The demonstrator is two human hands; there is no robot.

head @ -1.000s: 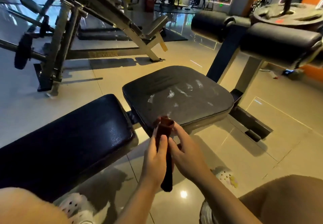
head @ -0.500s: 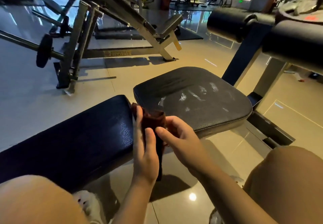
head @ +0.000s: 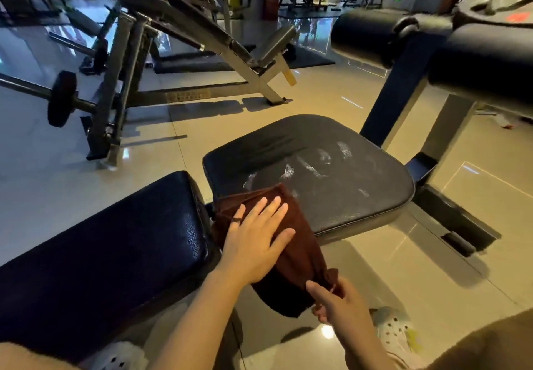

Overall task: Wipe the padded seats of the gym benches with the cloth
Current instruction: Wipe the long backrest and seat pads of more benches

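Note:
A dark brown cloth (head: 297,251) lies spread over the near left corner of the black padded seat (head: 331,173), hanging off its front edge. My left hand (head: 253,239) rests flat on the cloth, fingers spread, a ring on one finger. My right hand (head: 337,302) pinches the cloth's lower hanging corner below the seat edge. The seat shows several whitish smears near its middle. A long black back pad (head: 95,242) of the same bench runs to the left.
Two black roller pads (head: 372,37) on a dark post stand behind the seat at the right. An incline bench frame (head: 207,40) and a barbell with a plate (head: 62,98) stand at the left on the glossy tiled floor. White clogs (head: 395,329) show below.
The cloth, bunched upright between both hands earlier, is now spread flat on the seat corner. My left hand has opened on top of it; my right hand has dropped to its hanging end.

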